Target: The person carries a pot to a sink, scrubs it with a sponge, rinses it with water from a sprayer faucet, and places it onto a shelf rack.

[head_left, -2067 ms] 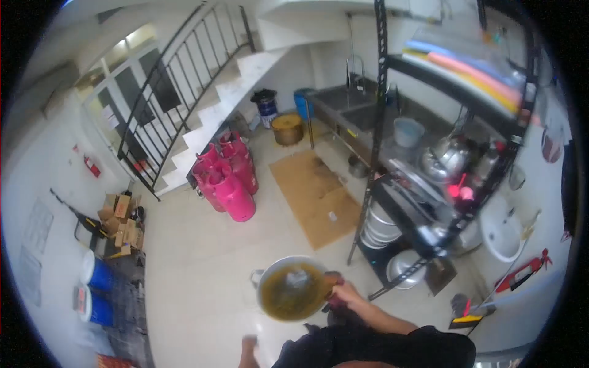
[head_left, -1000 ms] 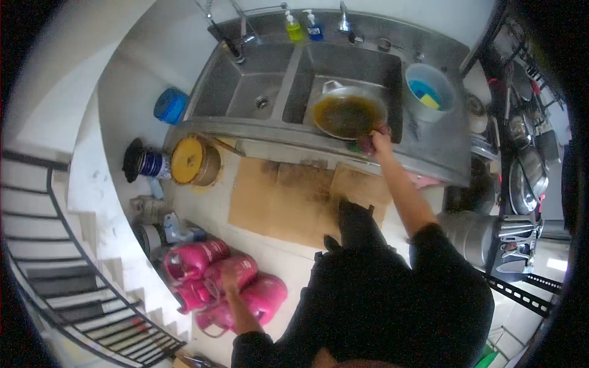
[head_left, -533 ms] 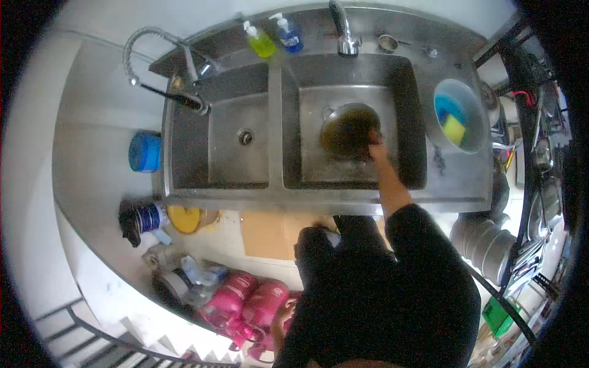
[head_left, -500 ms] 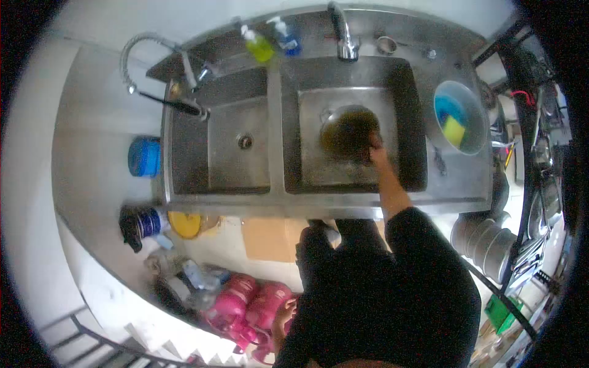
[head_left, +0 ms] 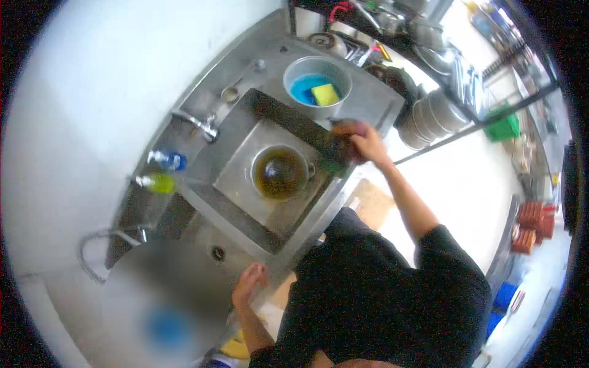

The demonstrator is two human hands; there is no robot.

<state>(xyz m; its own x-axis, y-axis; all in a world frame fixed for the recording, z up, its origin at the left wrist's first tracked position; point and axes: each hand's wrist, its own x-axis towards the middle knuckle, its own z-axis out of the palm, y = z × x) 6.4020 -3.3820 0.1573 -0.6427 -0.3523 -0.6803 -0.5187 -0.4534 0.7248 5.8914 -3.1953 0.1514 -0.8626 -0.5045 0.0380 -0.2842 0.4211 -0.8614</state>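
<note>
A round pan (head_left: pixel 281 173) with brownish liquid sits in the sink basin (head_left: pixel 239 162). My right hand (head_left: pixel 365 144) is closed around a dark, greenish item (head_left: pixel 339 149) at the basin's right front edge; motion blur hides its shape. Near the front edge of the sink, my left hand (head_left: pixel 250 282) is beside a large, blurred grey round shape (head_left: pixel 165 300). Its fingers are smeared, and whether they hold anything is unclear. On the right counter stands a metal bowl (head_left: pixel 317 86) with blue liquid and a yellow sponge (head_left: pixel 326 94).
Behind the basin are a faucet (head_left: pixel 205 127), a blue soap bottle (head_left: pixel 169 161) and a yellow-green bottle (head_left: pixel 157 182). A spring-hose tap (head_left: pixel 92 245) rises at the left. Stacked pots (head_left: pixel 432 116) and a metal rack frame (head_left: pixel 491 122) stand to the right.
The view has turned. My right hand has moved from the pan to the basin's front right edge. My left hand has come up from beside my body to the sink's front.
</note>
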